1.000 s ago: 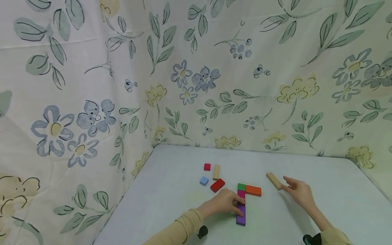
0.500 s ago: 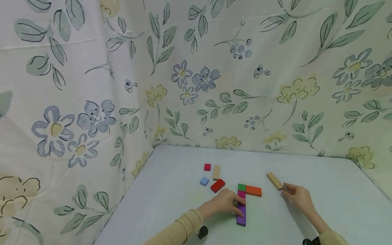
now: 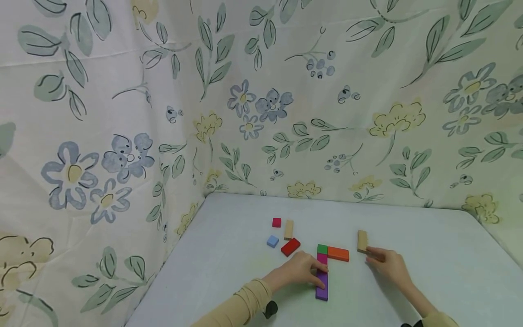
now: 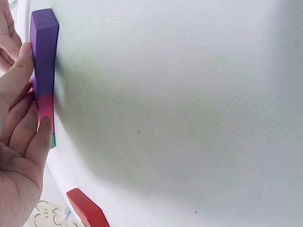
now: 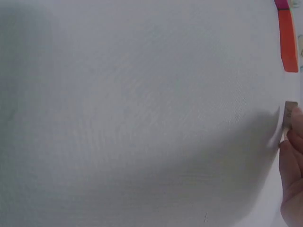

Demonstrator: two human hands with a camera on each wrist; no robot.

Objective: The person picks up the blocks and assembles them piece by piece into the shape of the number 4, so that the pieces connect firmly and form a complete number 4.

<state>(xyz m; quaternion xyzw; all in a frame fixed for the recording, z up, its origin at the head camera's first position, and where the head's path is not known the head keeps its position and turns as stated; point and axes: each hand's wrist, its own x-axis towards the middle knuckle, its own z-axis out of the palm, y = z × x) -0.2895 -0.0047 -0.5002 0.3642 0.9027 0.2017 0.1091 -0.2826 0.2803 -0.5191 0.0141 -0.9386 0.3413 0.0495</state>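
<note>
**Tan block (image 3: pixel 362 240) pinched in right hand (image 3: pixel 390 268), left hand (image 3: pixel 298 269) on the purple block (image 3: pixel 322 291)**

Pinching the tan block by its near end, on the white table (image 3: pixel 229 272), right of the orange block (image 3: pixel 338 254) and apart from it. Resting left fingers on the purple block and the pink block (image 3: pixel 322 258), end to end in a straight row, with the green block (image 3: pixel 322 249) at the far end and the orange block jutting right from it, touching. Cannot tell whether clasping the row's sides with that left hand or only pressing from above.

Seems to be at the positioning step, handling the tan block with one hand and steadying the row with the other. For a next move, likely calls for a light, sure pinch and a level slide, without jogging the row. Leaves untouched, left of the row, the red block (image 3: pixel 290 247), blue cube (image 3: pixel 272 241), red cube (image 3: pixel 276 222) and other tan block (image 3: pixel 288 230).

Shows, from the right wrist alone, dark marks on the tan block, too blurred to read. Reveals, from the left wrist, lower fingers and part of the palm hidden in the head view, but no orange block. Takes in, from the head alone, both cubes and the other tan block
</note>
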